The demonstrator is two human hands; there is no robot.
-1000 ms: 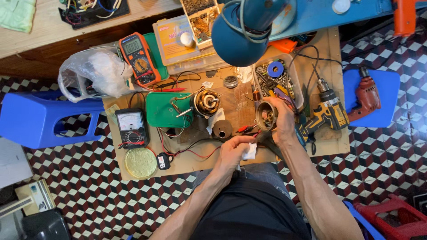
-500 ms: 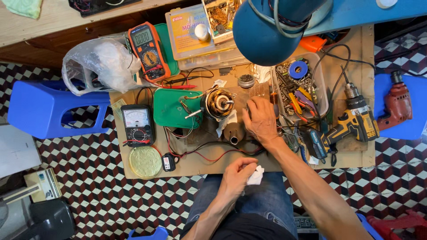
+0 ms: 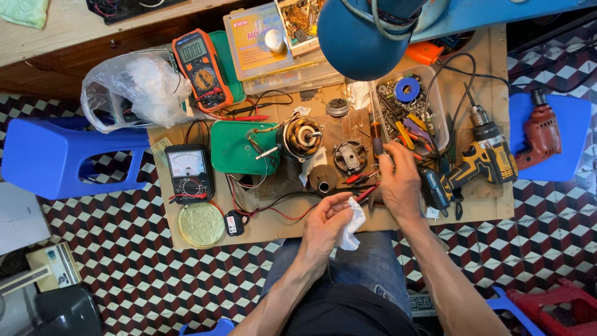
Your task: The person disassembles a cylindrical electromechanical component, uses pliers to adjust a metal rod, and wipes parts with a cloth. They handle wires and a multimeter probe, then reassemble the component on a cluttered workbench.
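Screwdriver with an orange-brown handle stands just right of centre on the wooden surface, its lower end in the right hand, whose fingers are closed on it; white cloth sits at lower centre, over the surface's near edge, pinched in the left hand with fingers curled together around it; a round metal motor cap lies just left of the screwdriver; a copper-wound motor rests on a green box at centre left; a yellow cordless drill lies at right; an analog meter sits at left.
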